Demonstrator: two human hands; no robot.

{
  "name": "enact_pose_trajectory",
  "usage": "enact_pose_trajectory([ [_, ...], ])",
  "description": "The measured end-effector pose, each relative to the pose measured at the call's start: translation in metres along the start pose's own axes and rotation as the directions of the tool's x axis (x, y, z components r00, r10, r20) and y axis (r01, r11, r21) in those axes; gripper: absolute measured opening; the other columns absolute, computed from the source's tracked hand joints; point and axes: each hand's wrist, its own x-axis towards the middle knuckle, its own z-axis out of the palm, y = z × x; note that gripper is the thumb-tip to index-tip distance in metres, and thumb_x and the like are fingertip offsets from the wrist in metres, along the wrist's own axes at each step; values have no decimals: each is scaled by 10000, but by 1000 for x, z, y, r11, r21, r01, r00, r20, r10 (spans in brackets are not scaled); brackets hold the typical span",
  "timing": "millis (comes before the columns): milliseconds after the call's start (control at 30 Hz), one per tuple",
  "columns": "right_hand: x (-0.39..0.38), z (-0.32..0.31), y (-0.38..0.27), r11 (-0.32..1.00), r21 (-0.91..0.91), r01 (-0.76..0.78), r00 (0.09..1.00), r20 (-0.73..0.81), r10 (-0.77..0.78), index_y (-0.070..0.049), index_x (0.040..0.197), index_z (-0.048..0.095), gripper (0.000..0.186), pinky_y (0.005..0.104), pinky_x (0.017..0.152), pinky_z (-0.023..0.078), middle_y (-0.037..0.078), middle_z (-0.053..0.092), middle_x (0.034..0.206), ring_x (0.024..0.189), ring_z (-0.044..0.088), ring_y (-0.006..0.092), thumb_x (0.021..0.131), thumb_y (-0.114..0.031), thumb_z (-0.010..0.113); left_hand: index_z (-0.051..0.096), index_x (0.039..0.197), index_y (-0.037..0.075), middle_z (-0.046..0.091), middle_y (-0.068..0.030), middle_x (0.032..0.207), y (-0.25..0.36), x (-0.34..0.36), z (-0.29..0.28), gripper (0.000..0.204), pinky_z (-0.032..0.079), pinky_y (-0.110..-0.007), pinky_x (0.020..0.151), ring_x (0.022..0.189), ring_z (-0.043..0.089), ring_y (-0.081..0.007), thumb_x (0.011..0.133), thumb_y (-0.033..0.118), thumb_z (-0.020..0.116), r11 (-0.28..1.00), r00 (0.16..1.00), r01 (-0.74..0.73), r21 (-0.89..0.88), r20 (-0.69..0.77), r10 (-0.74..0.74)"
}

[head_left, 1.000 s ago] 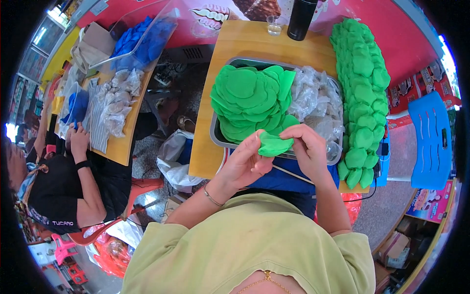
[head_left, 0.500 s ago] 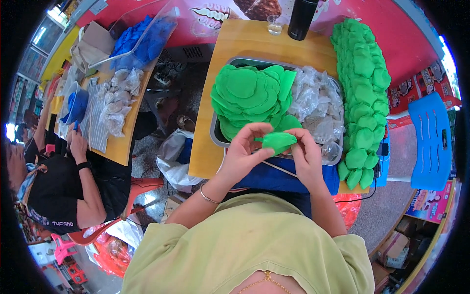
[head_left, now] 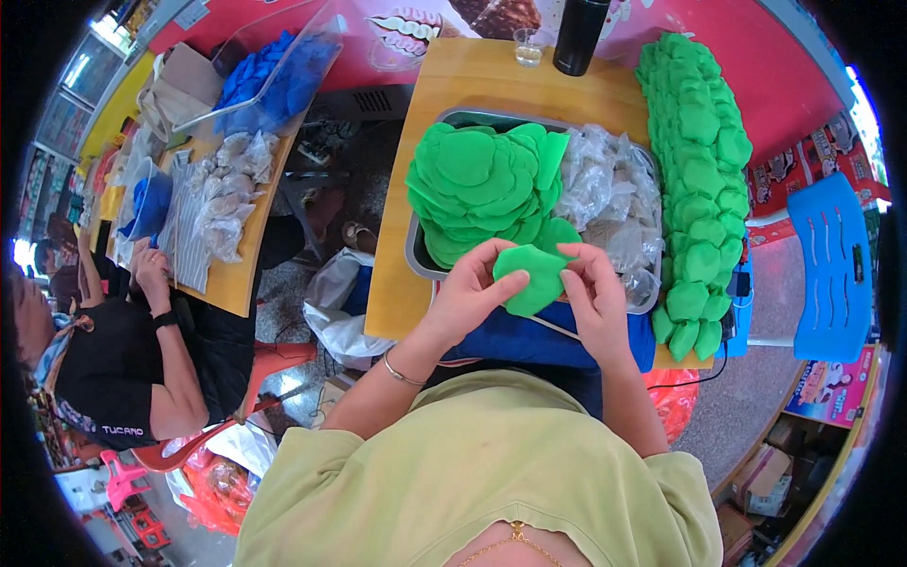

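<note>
1. Folded-looking moments ago, the green piece (head_left: pixel 531 276) near the tray (head_left: pixel 412 257) now shows you its broad face, likely easier to work.
2. Your left hand (head_left: pixel 470 295) pinches it; your half-open right hand (head_left: pixel 601 300) meets its edge, grip unclear.

A wooden table (head_left: pixel 383 307) spreads beyond the left hand (head_left: pixel 468 293) and right hand (head_left: pixel 597 300), bearing a metal tray (head_left: pixel 413 250) just past them, green bundles (head_left: pixel 700 180) to their right, and a clear cup (head_left: pixel 528 52) and black bottle (head_left: pixel 580 36) farther off.

small workshop, wooden worktables (head_left: pixel 453 76), heaped green pieces (head_left: pixel 463 161) (blue ones (head_left: pixel 260 90) too)
</note>
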Motion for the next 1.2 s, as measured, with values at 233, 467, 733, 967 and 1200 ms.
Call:
enact_pose_trajectory([
  [233, -29, -22, 14, 766, -609, 208, 969, 236, -75, -42, 977, 561, 208, 341, 656, 474, 111, 599, 834, 744, 595, 252, 777, -52, 615, 542, 968, 91, 609, 26, 868, -5, 2, -18, 130, 420, -167, 543, 720, 569, -30, 857, 110, 606, 984, 984, 30, -177, -165, -60],
  [467, -50, -25, 40, 532, -785, 316, 947, 290, -135, -96, 944, 583, 252, 395, 692, 453, 101, 571, 878, 815, 553, 306, 701, -63, 642, 466, 1076, 87, 588, -13, 970, -1, -2, -17, 251, 507, -205, 579, 792, 602, -88, 857, 75, 587, 969, 994, -19, -247, -107, -8],
  [733, -66, -25, 28, 711, -656, 254, 966, 205, -156, -80, 951, 580, 257, 380, 589, 477, 111, 561, 860, 731, 568, 296, 720, 32, 578, 442, 1115, 79, 562, -61, 1055, 15, -7, -28, 211, 567, -325, 682, 886, 617, -184, 923, 155, 486, 933, 990, -29, -360, -141, -23],
  [967, -61, -28, -3, 810, -514, 283, 952, 45, -304, -9, 950, 601, 198, 243, 564, 397, 98, 540, 798, 640, 503, 160, 769, 62, 566, 426, 1155, 60, 552, -87, 1083, 25, -8, -23, 248, 548, -403, 782, 965, 597, -223, 956, 208, 415, 940, 992, -40, -339, -129, -4],
  [1200, -54, -24, 0, 803, -538, 254, 960, 37, -279, -39, 983, 609, 260, 302, 583, 449, 125, 590, 818, 694, 572, 247, 749, 69, 579, 433, 1161, 46, 548, -96, 1104, 26, -9, -16, 261, 538, -415, 809, 982, 592, -232, 962, 212, 396, 949, 997, -55, -309, -66, 36],
])
